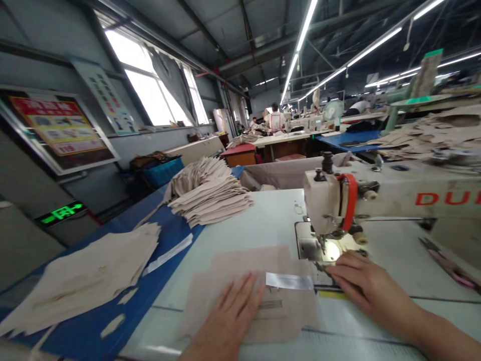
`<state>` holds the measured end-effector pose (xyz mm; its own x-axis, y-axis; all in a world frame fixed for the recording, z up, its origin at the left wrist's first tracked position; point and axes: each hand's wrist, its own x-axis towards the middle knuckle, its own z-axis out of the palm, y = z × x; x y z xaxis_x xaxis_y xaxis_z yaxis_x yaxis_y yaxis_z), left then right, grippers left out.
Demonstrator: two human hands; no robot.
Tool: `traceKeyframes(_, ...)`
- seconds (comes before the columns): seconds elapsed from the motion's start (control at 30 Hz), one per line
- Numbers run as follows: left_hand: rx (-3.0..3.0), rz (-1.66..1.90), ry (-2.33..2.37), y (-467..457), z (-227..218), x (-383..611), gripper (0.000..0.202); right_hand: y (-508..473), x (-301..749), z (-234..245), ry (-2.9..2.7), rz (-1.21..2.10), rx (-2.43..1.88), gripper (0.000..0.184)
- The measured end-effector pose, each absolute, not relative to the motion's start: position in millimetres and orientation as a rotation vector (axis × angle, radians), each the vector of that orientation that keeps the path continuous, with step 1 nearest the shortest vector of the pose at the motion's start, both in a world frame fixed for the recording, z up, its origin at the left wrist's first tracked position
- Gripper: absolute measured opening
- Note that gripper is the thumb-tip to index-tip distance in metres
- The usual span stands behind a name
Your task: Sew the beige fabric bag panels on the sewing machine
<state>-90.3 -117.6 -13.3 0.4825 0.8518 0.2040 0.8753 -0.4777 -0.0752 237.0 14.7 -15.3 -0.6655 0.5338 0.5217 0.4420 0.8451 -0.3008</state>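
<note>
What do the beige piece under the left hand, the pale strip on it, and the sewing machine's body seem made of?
Beige piece: probably fabric, matte and lying flat; blur hides any weave.
Pale strip: perhaps satin ribbon or plastic tape; its smooth sheen fits either.
Sewing machine's body: likely painted metal, off-white, with dull highlights and dark smudges.

At lower center and lower right, two bare hands point(236, 311) point(376, 291) are showing, with one foreground sewing machine point(394, 190) and one pair of scissors point(446, 262) sitting at right. Left of center, two beige fabric stacks point(214, 195) point(90, 276) and two small scraps point(128, 296) point(112, 326) are lying, and two white strips point(169, 254) point(289, 281) are lying at left and lower center. One exit sign point(62, 213) is glowing at far left.
</note>
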Motion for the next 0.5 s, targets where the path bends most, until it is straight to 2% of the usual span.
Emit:
traceKeyframes(0.1, -2.662, -0.114, -1.402, -140, -37, -120, 0.069, 15, 237, -18, -2.41, 0.167, -0.673, 0.022)
traceKeyframes(0.2, -2.655, -0.361, -1.582, -142, -13, -138, 0.035, 16, 235, -17, -2.405, 0.143, -0.654, 0.021)
traceKeyframes(0.27, -2.293, -0.601, -2.035, -125, 35, -147, 0.035, 16, 235, -17, -2.408, 0.122, -0.646, 0.021)
traceKeyframes(0.33, -1.666, -0.741, -2.361, -95, 97, -160, 0.034, 16, 235, -18, -2.415, 0.085, -0.643, 0.021)
traceKeyframes(0.43, -1.351, -0.847, -2.278, -36, 181, -182, 0.033, 17, 234, -18, -2.427, 0.023, -0.648, 0.019)
traceKeyframes(0.5, -1.327, -0.915, -2.21, 1, 213, -191, 0.03, 18, 233, -15, -2.423, -0.006, -0.631, 0.018)
